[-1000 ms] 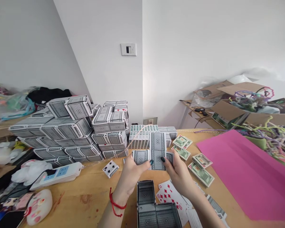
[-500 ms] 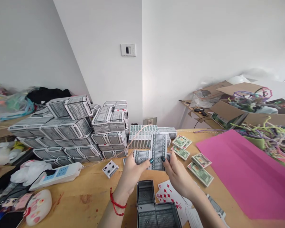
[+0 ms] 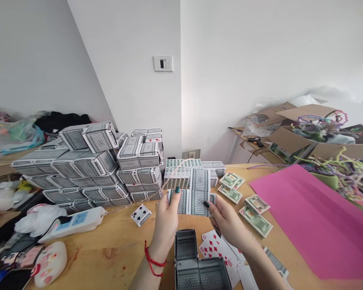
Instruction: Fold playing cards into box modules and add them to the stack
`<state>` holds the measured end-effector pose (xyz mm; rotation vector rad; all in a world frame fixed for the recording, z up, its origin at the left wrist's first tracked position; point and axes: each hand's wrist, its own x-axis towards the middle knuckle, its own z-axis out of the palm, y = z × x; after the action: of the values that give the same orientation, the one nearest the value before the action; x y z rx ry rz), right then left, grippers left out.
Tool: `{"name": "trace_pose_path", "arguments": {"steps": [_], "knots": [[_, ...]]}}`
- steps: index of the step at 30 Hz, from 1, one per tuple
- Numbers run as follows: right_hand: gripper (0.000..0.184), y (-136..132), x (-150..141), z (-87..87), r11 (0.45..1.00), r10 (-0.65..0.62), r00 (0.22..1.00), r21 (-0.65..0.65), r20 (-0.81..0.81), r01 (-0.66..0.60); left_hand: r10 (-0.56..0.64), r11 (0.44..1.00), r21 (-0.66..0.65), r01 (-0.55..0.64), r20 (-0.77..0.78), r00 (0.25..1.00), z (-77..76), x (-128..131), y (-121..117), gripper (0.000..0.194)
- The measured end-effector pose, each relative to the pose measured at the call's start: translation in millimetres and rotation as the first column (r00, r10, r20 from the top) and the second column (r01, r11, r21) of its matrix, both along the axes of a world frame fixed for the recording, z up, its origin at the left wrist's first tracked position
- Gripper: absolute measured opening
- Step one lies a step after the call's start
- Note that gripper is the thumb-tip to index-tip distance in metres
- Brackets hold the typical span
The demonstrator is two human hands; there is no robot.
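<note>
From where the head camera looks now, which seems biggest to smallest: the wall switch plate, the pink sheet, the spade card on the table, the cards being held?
1. Pink sheet
2. Held cards, taken together
3. Spade card and wall switch plate: too alike here to rank

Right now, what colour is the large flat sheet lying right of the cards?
Bright pink, plain, with no printed pattern; the head view shows it best.

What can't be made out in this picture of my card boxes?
Head view, all of them:
Left hand: fingers hidden behind the held card piece.
Open card box: near end cut off by the bottom edge.
Diamond cards: partly hidden by that box.
Wall plate: markings too small.
</note>
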<state>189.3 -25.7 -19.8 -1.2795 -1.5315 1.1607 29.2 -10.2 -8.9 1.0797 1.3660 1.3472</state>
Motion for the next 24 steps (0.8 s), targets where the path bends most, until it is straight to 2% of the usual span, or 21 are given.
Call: {"name": "trace_pose_path", "arguments": {"steps": [4,6,10,12,14,15,17,19,20,22,24], "knots": [[0.029,1.5,0.2,-5.6,0.997,-0.063,0.996,0.053,0.070,0.059,0.025,0.998,0.066,-0.020,-0.077,0.997,5.8,4.3,-2.7,0.025],[0.029,1.6,1.2,-5.2,0.997,-0.062,0.996,0.048,0.066,0.059,-0.009,0.996,0.083,0.016,-0.085,0.996,10.0,3.4,-3.9,0.025],[0.030,0.6,3.5,0.4,1.000,0.022,0.999,0.009,-0.030,-0.022,-0.169,0.982,0.080,0.171,-0.038,0.985,14.2,-3.6,-4.6,0.029],[0.031,0.9,5.2,3.7,0.997,0.076,0.991,-0.004,-0.109,-0.077,-0.168,0.980,0.098,0.173,-0.050,0.984,13.0,-7.5,-4.8,0.025],[0.035,2.2,7.5,7.0,0.993,0.101,0.967,-0.040,-0.232,-0.113,-0.155,0.966,0.188,0.177,-0.126,0.980,11.6,-10.8,-5.4,0.017],[0.038,3.1,8.8,8.6,0.989,0.101,0.944,-0.070,-0.314,-0.129,-0.160,0.943,0.261,0.208,-0.195,0.968,11.4,-12.2,-6.0,0.013],[0.045,5.2,11.4,11.5,0.979,0.072,0.874,-0.136,-0.480,-0.155,-0.152,0.860,0.407,0.308,-0.371,0.916,12.1,-14.8,-7.1,0.015],[0.044,7.3,13.9,12.9,0.972,-0.007,0.816,-0.196,-0.578,-0.130,-0.097,0.788,0.477,0.389,-0.527,0.844,13.1,-17.2,-7.2,0.018],[0.039,8.5,14.9,12.7,0.969,-0.053,0.802,-0.225,-0.594,-0.102,-0.063,0.781,0.481,0.399,-0.574,0.817,12.9,-18.5,-6.5,0.019],[0.028,10.8,16.2,10.7,0.961,-0.131,0.801,-0.274,-0.584,-0.043,-0.015,0.813,0.461,0.356,-0.594,0.804,10.4,-21.1,-3.1,0.025],[0.029,12.7,15.9,7.6,0.959,-0.168,0.800,-0.283,-0.575,-0.002,-0.009,0.874,0.416,0.249,-0.500,0.866,6.0,-23.4,2.3,0.044]]}}
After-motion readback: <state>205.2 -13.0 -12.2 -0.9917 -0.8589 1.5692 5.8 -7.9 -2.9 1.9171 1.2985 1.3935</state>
